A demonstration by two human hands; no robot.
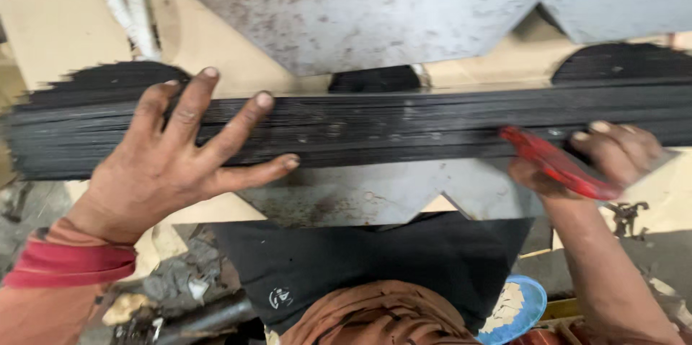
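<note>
A thick bundle of thin black metal strips lies across a grey steel plate with zigzag-cut edges. My left hand rests flat on the bundle's left part, fingers spread. My right hand grips a red-handled tool at the bundle's right part, with its fingertips curled over the strips' near edge. The tool's working end is hidden behind the hand and blur.
A second zigzag-cut plate shows below the bundle. Tan board lies under everything. White rods lean at top left. Scrap and a dark pipe lie on the floor at lower left, a blue round object at lower right.
</note>
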